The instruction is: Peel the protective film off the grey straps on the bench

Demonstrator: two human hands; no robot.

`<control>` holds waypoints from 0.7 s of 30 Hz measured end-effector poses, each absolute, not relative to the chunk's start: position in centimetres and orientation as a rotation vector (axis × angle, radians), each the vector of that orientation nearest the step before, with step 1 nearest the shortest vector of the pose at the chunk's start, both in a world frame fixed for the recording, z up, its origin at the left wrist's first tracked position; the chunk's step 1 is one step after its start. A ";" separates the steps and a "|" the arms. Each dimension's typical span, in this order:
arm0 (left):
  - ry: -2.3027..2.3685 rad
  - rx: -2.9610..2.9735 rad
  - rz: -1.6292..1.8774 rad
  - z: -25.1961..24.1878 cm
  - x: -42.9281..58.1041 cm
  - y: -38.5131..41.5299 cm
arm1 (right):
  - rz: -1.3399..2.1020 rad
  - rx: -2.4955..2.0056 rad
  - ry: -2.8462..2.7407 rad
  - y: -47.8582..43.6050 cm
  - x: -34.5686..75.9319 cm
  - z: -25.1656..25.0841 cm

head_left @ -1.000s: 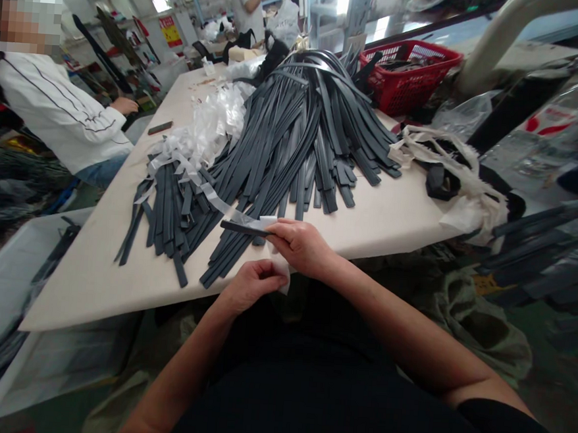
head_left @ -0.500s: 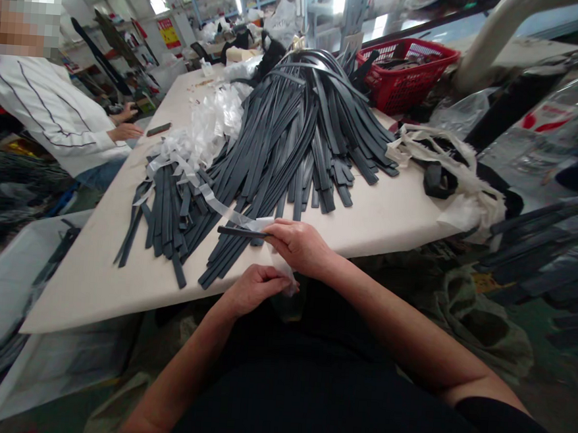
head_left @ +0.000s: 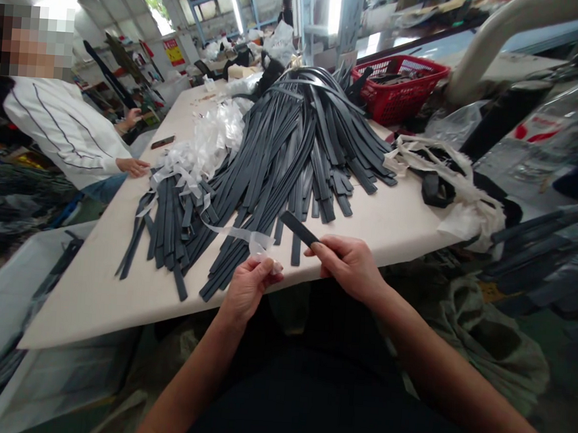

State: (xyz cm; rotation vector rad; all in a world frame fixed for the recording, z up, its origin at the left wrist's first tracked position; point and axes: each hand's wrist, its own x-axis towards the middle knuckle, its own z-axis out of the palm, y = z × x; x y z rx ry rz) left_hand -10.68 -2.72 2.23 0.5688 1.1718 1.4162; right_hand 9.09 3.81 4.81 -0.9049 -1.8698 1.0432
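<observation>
My right hand (head_left: 352, 266) grips one end of a short dark grey strap (head_left: 298, 229), whose free end points up and left over the table. Closed near the table's front edge, my left hand (head_left: 252, 283) pinches a translucent white plastic strip (head_left: 241, 234). That strip trails left to a heap of crumpled clear film (head_left: 220, 129). Beyond both hands, a large fanned pile of dark grey straps (head_left: 273, 156) covers the middle of the table. Shorter dark straps (head_left: 169, 224) lie at its left, partly under the film.
The pale table (head_left: 110, 296) ends just before my body. A red basket (head_left: 401, 92) stands at the back right, with torn white cloth (head_left: 473, 196) nearer. A phone (head_left: 163, 142) lies by a person in a white top (head_left: 62, 128). A white bin (head_left: 60, 372) stands below left.
My hands have drawn apart: the right moved right with the strap, which now tilts upward. My left hand rose slightly with the plastic strip, which no longer runs through the right hand.
</observation>
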 end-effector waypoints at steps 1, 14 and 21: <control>1.148 0.512 1.429 2.4 -10.6 -2.6 | 1.076 -0.915 -1.886 3.1 9.8 4.5; 0.979 0.292 1.470 1.8 -9.0 -1.3 | 1.258 -0.983 -1.920 -2.4 12.1 0.5; 0.978 0.290 1.493 1.5 -8.4 -1.2 | 1.143 -0.964 -1.909 -1.7 11.2 0.7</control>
